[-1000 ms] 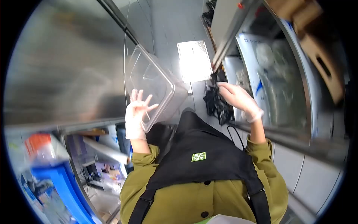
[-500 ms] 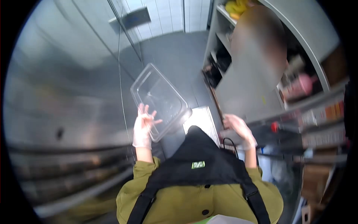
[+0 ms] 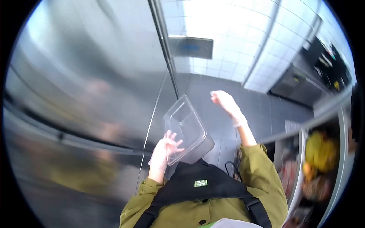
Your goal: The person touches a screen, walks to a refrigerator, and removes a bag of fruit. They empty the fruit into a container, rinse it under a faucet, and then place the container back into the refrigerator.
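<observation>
The clear plastic container (image 3: 185,125) is in the air in front of the person's chest, empty, tilted w/ its far end up and away from the body. It touches no surface. The left hand (image 3: 164,151), in a thin pale glove, holds it at the near lower end: the fingers (image 3: 175,143) are spread wide over the transparent wall and show through it, and the thumb side is prob. under the rim, but this part is not clear. Such a spread grip seems suited to a wide, light, slippery tub carried by one hand only, and the tilt lets the deep body hang beside the wrist. The right hand (image 3: 223,100), also gloved, is raised higher and well apart from the container. Its fingers are loosely bent, it pinches nothing and touches nothing I can see, though it is a bit blurred. Below is a black apron (image 3: 205,186) over an olive jacket (image 3: 262,178). To the person's left stands a big steel panel (image 3: 95,76), very near. Ahead are a dark floor (image 3: 266,110) and a white tiled wall (image 3: 235,38). At the right a shelf unit (image 3: 344,152) holds yellow things (image 3: 318,150), too blurred to identify.
</observation>
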Demonstrator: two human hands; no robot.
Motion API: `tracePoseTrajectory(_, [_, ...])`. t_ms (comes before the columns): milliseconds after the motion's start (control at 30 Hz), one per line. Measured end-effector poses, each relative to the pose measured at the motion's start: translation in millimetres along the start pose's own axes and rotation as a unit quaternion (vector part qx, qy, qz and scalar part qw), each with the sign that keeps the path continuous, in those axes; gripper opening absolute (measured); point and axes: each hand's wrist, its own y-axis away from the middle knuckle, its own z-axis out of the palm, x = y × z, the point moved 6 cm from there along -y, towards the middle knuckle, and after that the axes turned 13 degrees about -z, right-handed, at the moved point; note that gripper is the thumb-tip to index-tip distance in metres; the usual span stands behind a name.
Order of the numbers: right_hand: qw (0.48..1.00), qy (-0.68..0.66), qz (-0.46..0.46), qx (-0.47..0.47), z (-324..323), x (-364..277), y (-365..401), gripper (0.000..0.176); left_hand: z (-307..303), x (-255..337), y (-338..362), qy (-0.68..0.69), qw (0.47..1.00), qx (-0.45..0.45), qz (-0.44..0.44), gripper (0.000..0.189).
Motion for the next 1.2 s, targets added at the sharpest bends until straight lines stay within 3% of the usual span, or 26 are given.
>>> tracePoseTrajectory(33, [0.999,-0.017,-0.024,-0.038,27.2,-11.2,-44.9,0.027,-7.7,-1.4,8.8,0.007,1.0,-0.004,0.005,0.082])
tracePoseTrajectory(100, [0.991,0.044,-0.027,-0.122,46.4,14.1,-168.4,0.031,9.5,16.0,-50.4,0.04,0.998,-0.025,0.043,0.077])
tracePoseTrajectory(167, [0.971,0.032,-0.205,-0.121,58.9,90.1,-278.9,0.04,-9.9,23.6,-143.2,0.005,0.996,0.007,0.093,0.061])
tracePoseTrajectory(200, [0.986,0.022,-0.115,-0.118,67.4,81.6,-313.6,0.047,-11.4,30.4,-177.9,-0.009,0.99,0.01,0.143,0.031])
tracePoseTrajectory(233, [0.992,0.02,-0.009,-0.127,76.1,74.9,-322.6,0.055,11.0,38.1,-192.1,0.12,0.991,0.055,0.037,0.008])
tracePoseTrajectory(300, [0.987,0.015,-0.007,-0.159,94.2,145.0,-360.6,0.076,29.8,32.6,-221.3,0.071,0.988,0.119,0.07,0.084])
tracePoseTrajectory(333, [0.983,-0.036,-0.038,-0.174,105.5,166.1,-373.2,0.077,23.2,28.5,-242.8,0.119,0.986,0.067,0.094,0.084])
tracePoseTrajectory(367, [0.977,-0.085,-0.065,-0.186,107.7,179.2,-373.8,0.077,46.9,32.9,-244.6,0.107,0.985,0.105,0.09,0.082])
tracePoseTrajectory(400, [0.942,-0.184,-0.088,-0.268,108.4,167.8,-368.4,0.073,51.4,31.7,-257.5,0.109,0.983,0.101,0.105,0.079])
tracePoseTrajectory(433, [0.941,-0.2,-0.086,-0.259,122.0,114.2,-363.0,0.07,47.8,55.5,-247.7,0.124,0.981,0.088,0.119,0.076])
tracePoseTrajectory(500, [0.924,-0.115,0.136,-0.339,143.1,218.7,-367.3,0.084,59.1,74.1,-261.5,0.166,0.973,0.107,0.12,0.066])
tracePoseTrajectory(567, [0.866,-0.181,0.165,-0.436,154.3,241.2,-343.6,0.086,73.6,63.4,-266.0,0.224,0.946,0.157,0.173,0.061])
tracePoseTrajectory(600, [0.897,-0.107,0.147,-0.404,159.6,270.8,-337.5,0.08,94.7,57.8,-262.1,0.229,0.932,0.194,0.204,0.063])
tracePoseTrajectory(667, [0.92,-0.101,0.068,-0.374,211.7,403.0,-318.4,0.085,97.9,17.7,-276.1,0.257,0.9,0.239,0.259,0.079])
tracePoseTrajectory(700, [0.931,-0.075,-0.042,-0.355,214.8,377.3,-317.5,0.085,95.9,5.0,-287.9,0.287,0.878,0.28,0.261,0.083])
tracePoseTrajectory(733, [0.921,-0.156,-0.067,-0.351,199.2,327.8,-319.4,0.072,97.1,-12.5,-292.7,0.313,0.855,0.319,0.261,0.088])
tracePoseTrajectory(767, [0.927,-0.116,-0.027,-0.357,174.3,283.3,-320.9,0.056,103.2,-42.9,-298.1,0.345,0.834,0.356,0.242,0.093])
tracePoseTrajectory(833, [0.927,0.035,-0.014,-0.373,156.1,306.4,-308.7,0.042,100.1,-100.4,-303.2,0.391,0.806,0.366,0.253,0.102])
tracePoseTrajectory(900, [0.93,0.004,-0.093,-0.355,95.7,337.7,-285.6,0.036,107.0,-123.4,-306.8,0.42,0.795,0.386,0.206,0.105])
tracePoseTrajectory(933, [0.933,-0.006,-0.086,-0.349,48.3,344.5,-280.6,0.032,113.8,-124.9,-312.2,0.436,0.787,0.401,0.171,0.106])
tracePoseTrajectory(1000, [0.944,-0.004,-0.017,-0.33,-50.4,355.5,-269.1,0.03,123.4,-132.9,-316.2,0.412,0.814,0.353,0.206,0.096])
tracePoseTrajectory(1067, [0.951,0.05,-0.021,-0.305,-148.7,350.5,-280.0,0.032,130.0,-122.3,-323.7,0.419,0.805,0.374,0.192,0.092])
tracePoseTrajectory(1100, [0.948,0.084,-0.001,-0.306,-195.3,362.8,-286.1,0.033,120.6,-117.8,-336.9,0.446,0.787,0.388,0.176,0.099])
tracePoseTrajectory(1200, [0.972,0.125,0.11,-0.164,-313.9,399.0,-315.6,0.043,107.7,-64.4,-385.0,0.449,0.782,0.414,0.127,0.106])
